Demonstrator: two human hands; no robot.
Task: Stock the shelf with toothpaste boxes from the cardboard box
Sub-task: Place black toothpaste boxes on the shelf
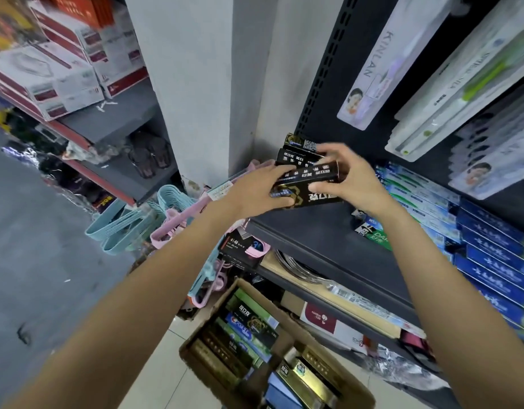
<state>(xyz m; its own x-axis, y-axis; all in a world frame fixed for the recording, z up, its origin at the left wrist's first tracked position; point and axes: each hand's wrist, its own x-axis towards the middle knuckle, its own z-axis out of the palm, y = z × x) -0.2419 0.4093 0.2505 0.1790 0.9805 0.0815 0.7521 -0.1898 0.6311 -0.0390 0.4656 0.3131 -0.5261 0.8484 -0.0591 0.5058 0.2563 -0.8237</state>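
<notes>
At the left end of the dark shelf (337,240), a stack of black toothpaste boxes (306,180) is gripped from both sides, left hand (254,193) and right hand (350,178) curled round its ends. Blue toothpaste boxes (490,255) lie further right. Below, near the floor, the open cardboard box (287,329) holds more toothpaste cartons (249,323).

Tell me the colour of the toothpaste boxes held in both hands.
Black with gold and white print, on the toothpaste boxes; the head view shows it.

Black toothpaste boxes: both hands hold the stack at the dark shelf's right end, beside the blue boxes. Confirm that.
Wrong end. In the head view both hands, left and right, hold the black toothpaste boxes at the dark shelf's left end; the blue boxes lie far right.
</notes>
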